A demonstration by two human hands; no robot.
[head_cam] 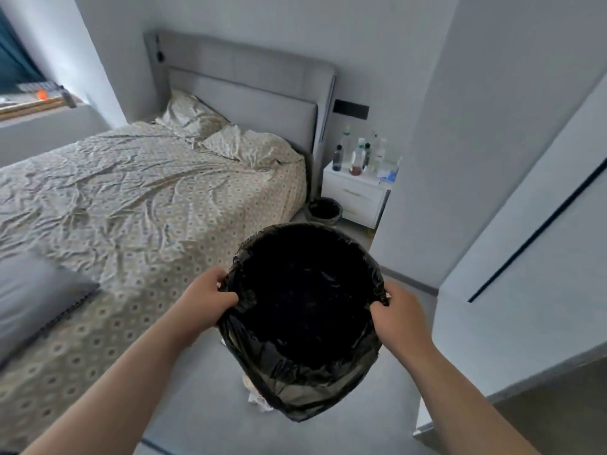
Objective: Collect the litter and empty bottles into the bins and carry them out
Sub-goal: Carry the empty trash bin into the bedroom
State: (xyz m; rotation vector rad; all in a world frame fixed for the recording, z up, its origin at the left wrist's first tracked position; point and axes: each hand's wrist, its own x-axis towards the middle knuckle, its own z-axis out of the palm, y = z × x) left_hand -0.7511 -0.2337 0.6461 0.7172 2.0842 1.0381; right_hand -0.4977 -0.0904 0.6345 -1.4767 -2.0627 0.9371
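While we're standing at the foot of the room, over on the far left there's a grey cushion lying on the bed, which has a wrinkly patterned sheet and two matching pillows up against the grey headboard. Moving in, our left hand is curled tight around the left rim of the bin, fingers pinching the black liner that's folded over the edge. The bin is held up in the air in front of us, mouth tilted toward the camera, and it looks too dark inside to tell what's in it. Just under it there's some crumpled white litter on the grey floor. Our right hand is clamped on the opposite rim the same way. Further back, a second bin sits on the floor between the bed and the white nightstand, and a bunch of bottles stand upright on top of that.
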